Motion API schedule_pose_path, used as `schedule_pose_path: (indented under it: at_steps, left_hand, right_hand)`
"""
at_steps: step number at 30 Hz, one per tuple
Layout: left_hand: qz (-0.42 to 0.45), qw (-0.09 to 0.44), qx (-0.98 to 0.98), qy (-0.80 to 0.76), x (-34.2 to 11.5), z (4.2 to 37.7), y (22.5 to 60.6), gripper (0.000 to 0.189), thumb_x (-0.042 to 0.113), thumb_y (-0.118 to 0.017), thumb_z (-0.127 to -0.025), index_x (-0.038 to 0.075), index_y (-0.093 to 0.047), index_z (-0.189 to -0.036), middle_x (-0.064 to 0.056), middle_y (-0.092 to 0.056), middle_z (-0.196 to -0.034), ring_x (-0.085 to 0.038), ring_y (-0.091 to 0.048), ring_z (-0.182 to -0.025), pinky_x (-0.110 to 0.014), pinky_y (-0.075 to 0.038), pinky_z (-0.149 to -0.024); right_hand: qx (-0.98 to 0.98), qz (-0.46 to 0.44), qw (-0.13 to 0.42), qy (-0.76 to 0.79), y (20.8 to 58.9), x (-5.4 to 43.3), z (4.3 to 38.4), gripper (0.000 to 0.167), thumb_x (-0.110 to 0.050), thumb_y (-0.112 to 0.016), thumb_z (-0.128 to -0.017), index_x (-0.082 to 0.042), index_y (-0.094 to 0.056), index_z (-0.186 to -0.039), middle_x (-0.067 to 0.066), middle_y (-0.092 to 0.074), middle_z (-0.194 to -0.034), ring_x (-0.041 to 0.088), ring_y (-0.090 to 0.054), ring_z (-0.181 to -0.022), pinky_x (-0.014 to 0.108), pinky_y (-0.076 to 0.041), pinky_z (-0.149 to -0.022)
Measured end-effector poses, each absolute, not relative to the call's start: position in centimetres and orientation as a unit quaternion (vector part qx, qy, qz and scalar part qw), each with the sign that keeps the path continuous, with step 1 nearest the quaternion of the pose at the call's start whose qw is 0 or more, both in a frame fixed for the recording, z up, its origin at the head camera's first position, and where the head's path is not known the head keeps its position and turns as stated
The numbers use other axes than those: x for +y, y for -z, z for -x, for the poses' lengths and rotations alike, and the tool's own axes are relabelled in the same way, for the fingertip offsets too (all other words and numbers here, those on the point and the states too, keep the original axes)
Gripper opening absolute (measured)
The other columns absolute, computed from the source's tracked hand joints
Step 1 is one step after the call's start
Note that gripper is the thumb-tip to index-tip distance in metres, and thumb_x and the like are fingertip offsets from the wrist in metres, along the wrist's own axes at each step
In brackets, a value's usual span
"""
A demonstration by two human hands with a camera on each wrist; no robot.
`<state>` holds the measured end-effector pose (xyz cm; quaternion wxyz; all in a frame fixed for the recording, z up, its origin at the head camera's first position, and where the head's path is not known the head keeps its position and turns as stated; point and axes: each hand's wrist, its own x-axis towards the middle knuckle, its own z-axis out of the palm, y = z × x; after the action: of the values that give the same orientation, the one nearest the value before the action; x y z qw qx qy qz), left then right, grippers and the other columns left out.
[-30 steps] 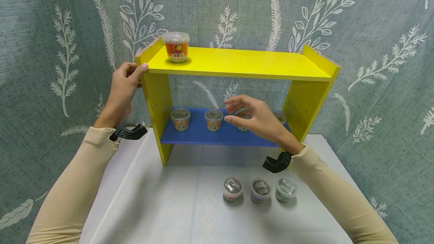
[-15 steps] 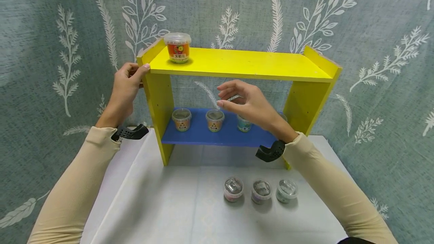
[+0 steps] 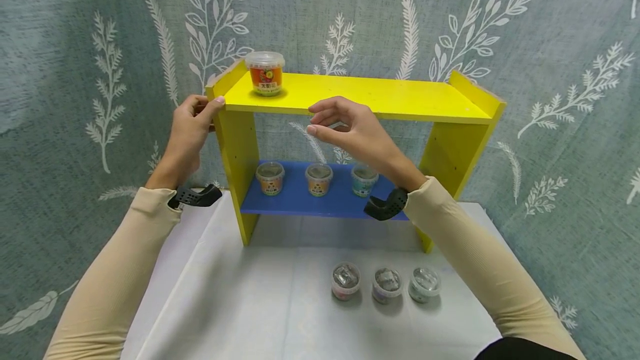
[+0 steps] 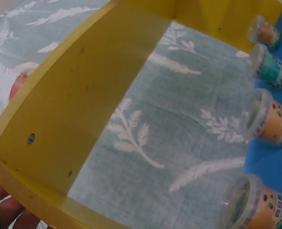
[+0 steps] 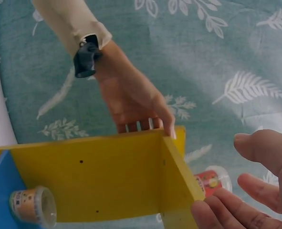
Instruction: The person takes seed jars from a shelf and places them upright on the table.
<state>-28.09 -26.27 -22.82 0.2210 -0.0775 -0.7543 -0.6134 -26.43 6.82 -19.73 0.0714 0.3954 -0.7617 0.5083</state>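
Note:
My left hand (image 3: 190,129) grips the upper left corner of a yellow shelf unit (image 3: 400,96), thumb on the front edge and fingers round the outside. In front of the top board hangs my right hand (image 3: 350,126), fingers loosely curled with nothing between them. A lidded plastic cup with a red-orange label (image 3: 266,78) stands upright at the top board's left end. On the blue lower board (image 3: 295,207) are two orange-label cups (image 3: 270,180) and a teal-label cup (image 3: 363,183). Another orange-label cup (image 4: 265,33) shows in the left wrist view; my right arm hides it in the head view.
Three clear-lidded cups stand in a row on the white tablecloth (image 3: 260,304) before the shelf: a left one (image 3: 345,282), a middle one (image 3: 387,286) and a right one (image 3: 424,285). A grey-green leaf-patterned cloth (image 3: 300,4) hangs behind and at both sides.
My right hand has risen and moved left from the blue board's cups to the top board's front, uncovering the teal-label cup. The left hand keeps its hold on the shelf corner.

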Motion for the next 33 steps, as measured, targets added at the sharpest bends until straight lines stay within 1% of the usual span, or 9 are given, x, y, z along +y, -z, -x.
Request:
schedule_pose_path:
  at_steps: [6, 10, 16, 19, 25, 30, 33]
  left_hand:
    - [0.079, 0.221, -0.758, 0.608, -26.3, 28.4, 22.9, 0.037, 0.047, -0.059, -0.103, 0.015, -0.055, -0.121, 0.002, -0.053, -0.117, -0.015, -0.054, -0.104, -0.036, -0.043, -0.096]
    - [0.079, 0.22, -0.759, 0.607, -26.3, 28.2, 22.9, 0.037, 0.047, -0.058, -0.103, 0.015, -0.054, -0.122, 0.002, -0.052, -0.118, -0.016, -0.053, -0.106, -0.037, -0.043, -0.097]
    - [0.08, 0.223, -0.757, 0.609, -26.4, 28.2, 22.9, 0.038, 0.048, -0.059, -0.103, 0.015, -0.055, -0.121, 0.001, -0.053, -0.118, -0.016, -0.054, -0.105, -0.036, -0.043, -0.095]
    - [0.084, 0.225, -0.754, 0.611, -26.5, 28.2, 23.0, 0.038, 0.047, -0.059, -0.103, 0.014, -0.055, -0.12, 0.001, -0.054, -0.118, -0.016, -0.054, -0.104, -0.035, -0.043, -0.094]
    - [0.078, 0.227, -0.759, 0.605, -26.5, 28.3, 23.1, 0.039, 0.048, -0.059, -0.103, 0.015, -0.055, -0.123, 0.002, -0.053, -0.119, -0.015, -0.054, -0.106, -0.036, -0.044, -0.097]
    - [0.078, 0.223, -0.756, 0.611, -26.5, 28.4, 23.0, 0.04, 0.048, -0.06, -0.102, 0.014, -0.055, -0.124, 0.002, -0.054, -0.119, -0.015, -0.055, -0.106, -0.037, -0.044, -0.097]
    - [0.079, 0.222, -0.756, 0.61, -26.4, 28.4, 23.0, 0.041, 0.048, -0.06, -0.103, 0.014, -0.055, -0.125, 0.002, -0.054, -0.119, -0.016, -0.055, -0.106, -0.038, -0.044, -0.098]
  right_hand:
    - [-0.741, -0.389, 0.048, -0.546, 18.9, 5.9, 27.1, 0.044, -0.021, -0.075, -0.097, -0.005, -0.06, -0.135, 0.007, -0.068, -0.118, 0.023, -0.067, -0.104, 0.038, -0.056, -0.092]
    - [-0.734, -0.383, 0.048, -0.559, 18.3, 5.4, 27.5, 0.047, -0.022, -0.076, -0.096, -0.003, -0.059, -0.135, 0.008, -0.068, -0.117, 0.026, -0.068, -0.102, 0.039, -0.056, -0.093]
    - [-0.736, -0.374, 0.047, -0.562, 17.3, 4.5, 27.9, 0.046, -0.026, -0.077, -0.095, -0.008, -0.06, -0.134, 0.007, -0.069, -0.117, 0.027, -0.069, -0.099, 0.037, -0.056, -0.092]
    - [-0.739, -0.369, 0.044, -0.563, 17.0, 4.0, 28.2, 0.046, -0.026, -0.077, -0.095, -0.009, -0.06, -0.135, 0.007, -0.068, -0.118, 0.024, -0.069, -0.101, 0.036, -0.056, -0.092]
    - [-0.744, -0.364, 0.044, -0.558, 16.4, 3.2, 29.0, 0.048, -0.027, -0.076, -0.096, -0.009, -0.06, -0.137, 0.006, -0.067, -0.12, 0.02, -0.067, -0.106, 0.036, -0.056, -0.092]
    - [-0.74, -0.363, 0.024, -0.566, 15.8, 2.9, 29.9, 0.051, -0.025, -0.075, -0.096, -0.006, -0.056, -0.14, 0.009, -0.064, -0.124, 0.024, -0.066, -0.11, 0.035, -0.056, -0.092]
    - [-0.741, -0.361, 0.023, -0.566, 15.5, 2.6, 30.3, 0.053, -0.024, -0.075, -0.097, -0.006, -0.055, -0.142, 0.01, -0.063, -0.126, 0.026, -0.067, -0.11, 0.034, -0.055, -0.093]
